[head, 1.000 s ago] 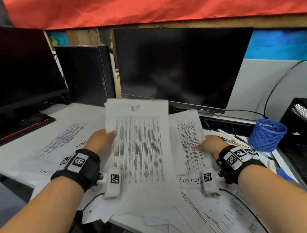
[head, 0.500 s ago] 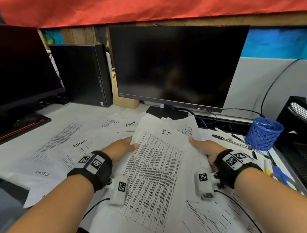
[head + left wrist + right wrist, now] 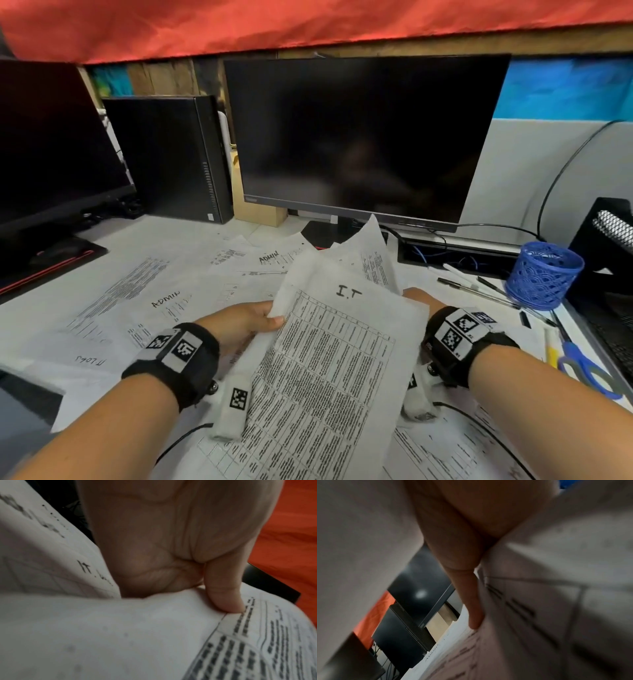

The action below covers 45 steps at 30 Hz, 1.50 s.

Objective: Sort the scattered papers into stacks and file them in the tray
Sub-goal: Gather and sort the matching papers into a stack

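Note:
A printed sheet marked "I.T" (image 3: 329,359) with a table on it is held tilted above the desk, with another sheet (image 3: 373,260) behind it. My left hand (image 3: 246,318) pinches its left edge, the thumb (image 3: 224,596) pressed on top. My right hand (image 3: 416,298) holds the papers' right edge, mostly hidden behind them; its thumb (image 3: 471,601) lies along a sheet. Loose papers marked "ADMIN" (image 3: 164,301) lie scattered on the desk. The black mesh tray (image 3: 613,240) stands at the far right edge.
A dark monitor (image 3: 359,137) stands right behind the papers, a second monitor (image 3: 51,154) and a black computer case (image 3: 164,154) at the left. A blue mesh cup (image 3: 543,274), pens (image 3: 476,291) and blue scissors (image 3: 589,370) lie at the right.
The "I.T" sheet has dropped from upright to a low tilt. My right hand left the sheet on the desk and took the papers' right edge. Both hands have drawn together.

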Tool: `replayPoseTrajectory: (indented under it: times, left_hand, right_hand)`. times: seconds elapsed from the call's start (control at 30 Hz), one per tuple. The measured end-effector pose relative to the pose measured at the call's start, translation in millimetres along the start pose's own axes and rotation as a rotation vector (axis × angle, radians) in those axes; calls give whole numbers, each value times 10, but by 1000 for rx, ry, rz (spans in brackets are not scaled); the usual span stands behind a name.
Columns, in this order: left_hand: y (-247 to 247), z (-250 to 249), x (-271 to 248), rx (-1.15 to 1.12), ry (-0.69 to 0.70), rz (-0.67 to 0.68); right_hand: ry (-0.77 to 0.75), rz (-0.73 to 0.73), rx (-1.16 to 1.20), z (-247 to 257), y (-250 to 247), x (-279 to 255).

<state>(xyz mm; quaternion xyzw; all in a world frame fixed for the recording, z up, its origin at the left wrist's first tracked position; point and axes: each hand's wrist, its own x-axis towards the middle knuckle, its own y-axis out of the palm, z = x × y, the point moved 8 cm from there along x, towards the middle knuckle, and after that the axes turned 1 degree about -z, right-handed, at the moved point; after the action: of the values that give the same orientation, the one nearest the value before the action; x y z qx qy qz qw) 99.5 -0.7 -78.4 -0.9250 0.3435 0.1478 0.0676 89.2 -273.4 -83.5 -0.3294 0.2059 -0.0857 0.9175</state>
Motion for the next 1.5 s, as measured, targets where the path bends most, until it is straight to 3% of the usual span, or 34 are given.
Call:
replayPoseTrajectory:
  times: [0.07, 0.17, 0.33, 0.43, 0.53, 0.7, 0.77, 0.83, 1.0, 1.13, 1.2, 1.33, 1.5]
  left_hand:
    - [-42, -44, 3, 108, -3, -62]
    - [-57, -197, -48, 458, 29, -136]
    - [38, -724, -192, 863, 270, -362]
    - [110, -947, -153, 1017, 420, -444]
    - [324, -1124, -95, 1113, 537, -441]
    - [659, -1256, 98, 1393, 556, -452]
    - [692, -1225, 172, 1363, 490, -428]
    - [614, -1157, 198, 1169, 407, -422]
    - [170, -1035, 202, 906, 259, -523]
    - [-284, -863, 217, 921, 89, -609]
    - [-419, -797, 244, 896, 80, -622]
    - [-419, -789, 373, 891, 108, -470]
    - [-353, -859, 471, 767, 116, -370]
  right_hand:
    - [-43, -60, 15, 38, -109, -8]
    - [-75, -105, 8, 65, -317, -175]
    - [-195, -36, 362, 51, -625, -430]
    - [-221, -48, 375, -4, -800, -460]
    - [-247, -53, 360, -26, -835, -494]
    - [-269, -83, 286, -56, -798, -526]
    - [-277, -74, 260, -62, -776, -545]
    - [-260, -67, 273, -98, -760, -536]
    - [-165, 32, 327, -283, -630, -426]
    - [-72, 22, 309, -434, -551, -323]
    - [-55, 39, 312, -456, -522, -321]
    - [-46, 76, 430, -471, -529, -357]
    - [-155, 128, 537, -435, -542, -386]
